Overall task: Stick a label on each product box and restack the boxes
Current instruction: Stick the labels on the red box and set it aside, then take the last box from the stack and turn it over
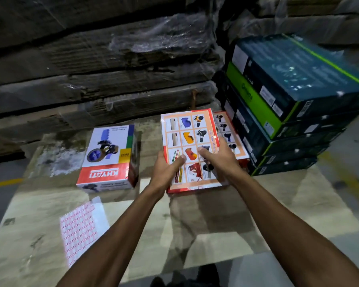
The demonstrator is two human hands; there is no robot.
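Centrally, a box [190, 141] with a grid of product pictures on its upper face is held by both hands. The left hand [165, 170] is curled round the box's left edge at about 8 o'clock of the box, thumb laid across the picture face, fingers hidden underneath. The right hand [220, 160] is placed on the right side at about 4 o'clock, thumb pressed flat on the picture face, other fingers wrapped out of view behind the edge. Whether the box is lifted or resting on what lies under it cannot be told. A second box [230, 133] with the same picture grid is seen partly covered, just beside it at 3 o'clock.

At 9 o'clock of the held box, well apart, a white box [110, 158] marked KHYATI is set flat on the cardboard sheet [195, 235] that covers the floor. At 7 o'clock, near the left forearm, a label sheet [81, 228] with red-bordered stickers is laid on the same cardboard. At 2 o'clock a stack [288, 104] of dark teal and green boxes is piled, close against the second box. Across 12 o'clock, bundles of flat cartons [102, 69] in plastic wrap are stacked.
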